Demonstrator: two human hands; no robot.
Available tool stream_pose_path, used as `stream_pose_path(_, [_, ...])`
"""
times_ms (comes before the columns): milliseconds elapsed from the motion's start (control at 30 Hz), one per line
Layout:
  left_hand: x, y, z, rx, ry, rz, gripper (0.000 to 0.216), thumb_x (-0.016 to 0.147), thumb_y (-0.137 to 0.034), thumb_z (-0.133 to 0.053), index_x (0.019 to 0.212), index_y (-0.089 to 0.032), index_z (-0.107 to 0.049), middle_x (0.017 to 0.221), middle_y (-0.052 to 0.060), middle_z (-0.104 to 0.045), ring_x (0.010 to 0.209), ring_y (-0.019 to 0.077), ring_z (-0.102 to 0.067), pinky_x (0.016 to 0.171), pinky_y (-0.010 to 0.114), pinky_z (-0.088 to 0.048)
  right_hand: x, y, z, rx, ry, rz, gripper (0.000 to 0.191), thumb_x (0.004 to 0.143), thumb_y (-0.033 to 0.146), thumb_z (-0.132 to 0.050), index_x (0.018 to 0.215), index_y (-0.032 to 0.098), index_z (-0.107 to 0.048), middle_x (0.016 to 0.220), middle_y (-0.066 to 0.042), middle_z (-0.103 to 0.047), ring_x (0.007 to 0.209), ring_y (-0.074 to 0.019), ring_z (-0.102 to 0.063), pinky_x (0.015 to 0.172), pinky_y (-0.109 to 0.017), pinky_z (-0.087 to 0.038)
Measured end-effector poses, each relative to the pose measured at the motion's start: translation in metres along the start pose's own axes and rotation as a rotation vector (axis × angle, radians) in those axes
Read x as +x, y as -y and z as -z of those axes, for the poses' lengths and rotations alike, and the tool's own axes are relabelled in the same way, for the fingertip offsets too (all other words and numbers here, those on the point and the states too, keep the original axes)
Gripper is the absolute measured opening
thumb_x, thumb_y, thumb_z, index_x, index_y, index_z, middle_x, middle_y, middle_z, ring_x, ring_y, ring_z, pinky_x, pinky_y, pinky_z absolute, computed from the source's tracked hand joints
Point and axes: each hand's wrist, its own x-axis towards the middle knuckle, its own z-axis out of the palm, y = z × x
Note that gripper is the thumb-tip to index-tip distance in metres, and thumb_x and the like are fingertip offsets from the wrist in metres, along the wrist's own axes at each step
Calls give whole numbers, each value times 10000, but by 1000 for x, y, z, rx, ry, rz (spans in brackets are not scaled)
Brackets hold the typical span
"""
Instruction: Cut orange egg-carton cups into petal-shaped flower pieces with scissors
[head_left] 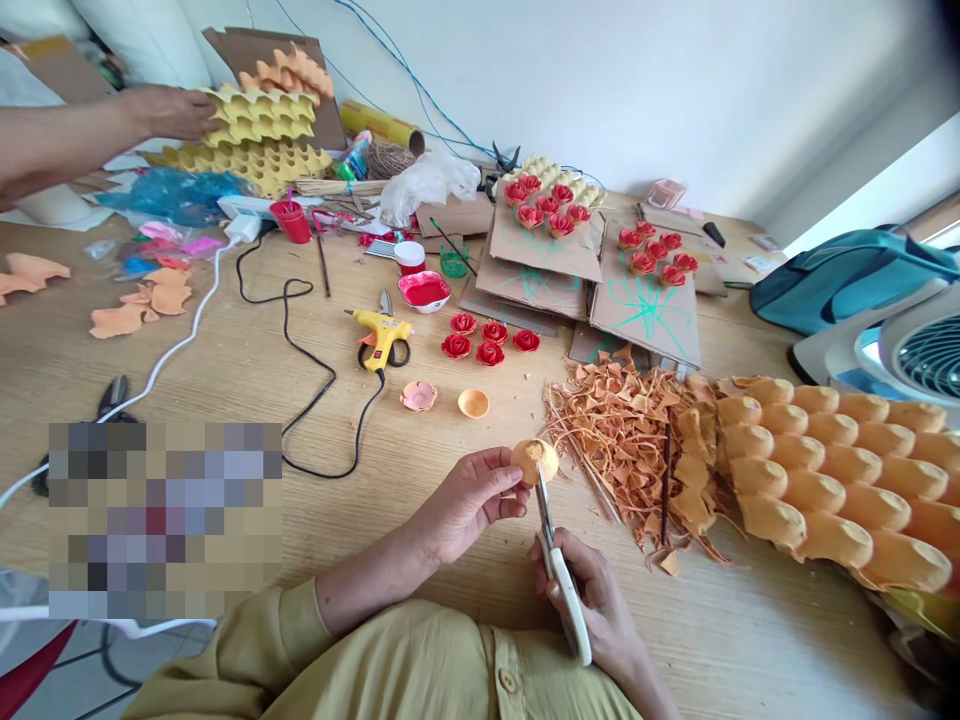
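Between thumb and fingers, my left hand (476, 503) pinches a small orange cup (527, 458) cut from egg-carton pulp. My right hand (592, 590) is closed round white-handled scissors (562, 590), whose blades point up and touch the cup. Just beyond lie a round orange cup (473, 404) and a petal-edged pink-orange cup (418, 396). To the right of my hands spreads a heap of orange carton scraps (611, 440). Beside the heap sits a large orange egg tray (840, 470), its bumps facing up.
A yellow glue gun (379, 338) with a black cord lies left of centre. Several red paper roses (490, 354) stand near a bowl of red paint (424, 291). Cardboard sheets (544, 265) bear more roses. Another person's hand (172, 112) holds a yellow egg tray (259, 118) at upper left.
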Motion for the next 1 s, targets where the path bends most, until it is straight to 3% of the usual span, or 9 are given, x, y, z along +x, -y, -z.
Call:
stream_pose_path(400, [1,11,-6,-200,26,33,202,726,-224,-819,823,-120,-676,728,10,-649,662,75,-583,624,189,-490,-3,-7,-2,5,-72,23,361,891,557,-515,832,204,-562,657,15,-473,579,-150,-404,549,-267,-321])
stream_pose_path(700, [2,20,-6,-319,48,52,193,742,-191,-808,852,-134,-660,749,2,-642,666,68,-591,636,186,-500,-7,-3,-2,-158,-147,115,245,903,401,-492,777,197,-545,619,24,-475,554,-138,-421,537,-254,-329])
stream_pose_path(867, [1,19,-9,-283,37,32,222,739,-228,-810,848,-142,-637,737,-6,-626,660,71,-584,631,184,-495,-5,-3,-4,-201,-172,154,238,902,364,-486,744,192,-533,602,28,-480,531,-125,-429,516,-237,-333])
stream_pose_path(1000, [0,16,-14,-103,21,-27,266,749,-295,-801,866,-135,-624,725,-5,-614,632,73,-562,593,186,-482,-5,-4,-5,-225,-184,152,236,907,344,-478,735,187,-520,597,33,-464,522,-116,-421,505,-225,-331])
